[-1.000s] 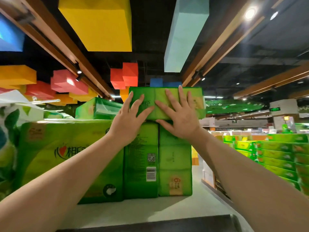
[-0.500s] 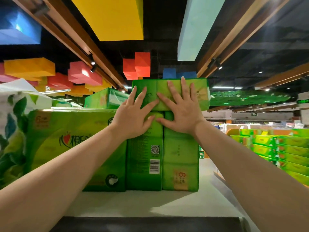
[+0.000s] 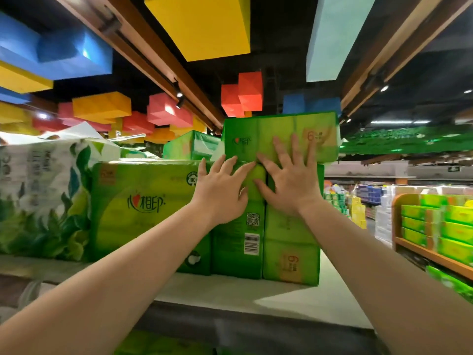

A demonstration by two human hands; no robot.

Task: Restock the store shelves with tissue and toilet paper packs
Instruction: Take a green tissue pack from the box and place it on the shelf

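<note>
A green tissue pack point(image 3: 256, 134) lies flat on top of two upright green packs point(image 3: 289, 247) on the pale top shelf point(image 3: 294, 295). My right hand point(image 3: 289, 180) presses flat against the top pack's lower front, fingers spread. My left hand point(image 3: 222, 190) rests with spread fingers on the upright pack below, its fingertips at the top pack's lower edge. A wide green pack point(image 3: 143, 208) with dark lettering stands to the left of the upright ones.
A white pack with a leaf print point(image 3: 43, 201) stands at the far left. Another green pack point(image 3: 189, 147) sits behind the stack. Shelves with green and yellow packs point(image 3: 435, 226) line the aisle on the right. Coloured blocks hang from the ceiling.
My left hand has slid down from the top pack onto the upright pack below it. The camera has come closer and turned a little right.
</note>
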